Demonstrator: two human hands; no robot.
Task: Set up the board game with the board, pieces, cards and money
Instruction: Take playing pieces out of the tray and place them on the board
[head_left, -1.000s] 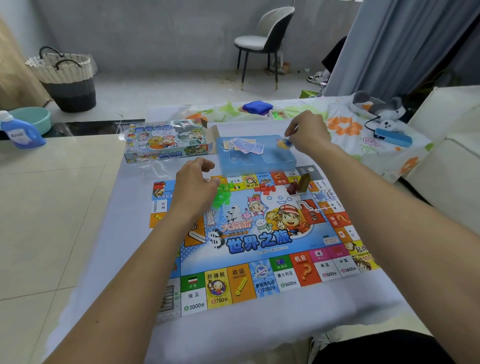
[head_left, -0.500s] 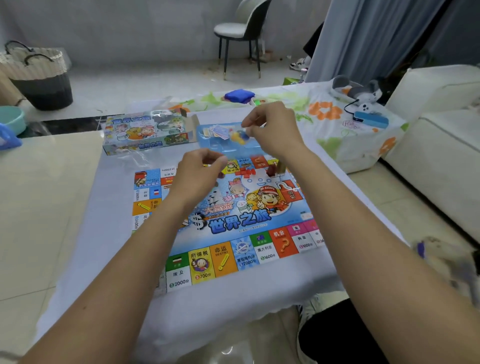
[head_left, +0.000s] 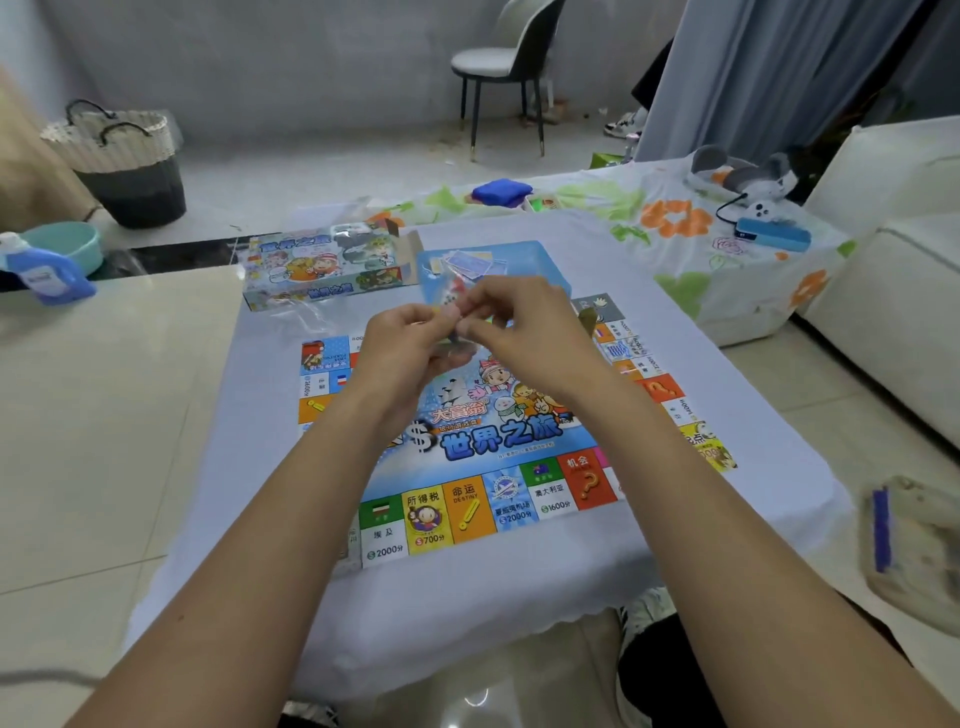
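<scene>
The colourful game board (head_left: 498, 441) lies flat on the white-covered table (head_left: 519, 597). Above its far half my left hand (head_left: 410, 348) and my right hand (head_left: 524, 332) meet, and both pinch a small packet of pieces (head_left: 453, 302) between fingertips; it is blurred and mostly hidden. Behind the hands sits a blue plastic tray (head_left: 540, 260) holding cards (head_left: 467, 262). A brownish piece (head_left: 588, 319) stands at the board's far right corner. The game box (head_left: 322, 270) lies at the far left of the table.
A floral-covered table (head_left: 675, 218) behind carries a blue pad (head_left: 501, 189) and a blue device (head_left: 774, 241). A white sofa (head_left: 893, 270) is on the right. A blue bottle (head_left: 47, 273), basket (head_left: 124, 161) and chair (head_left: 504, 67) stand farther off.
My right hand came back from the tray with the small item. My left hand rose off the board to meet it, and both now hold it together.
</scene>
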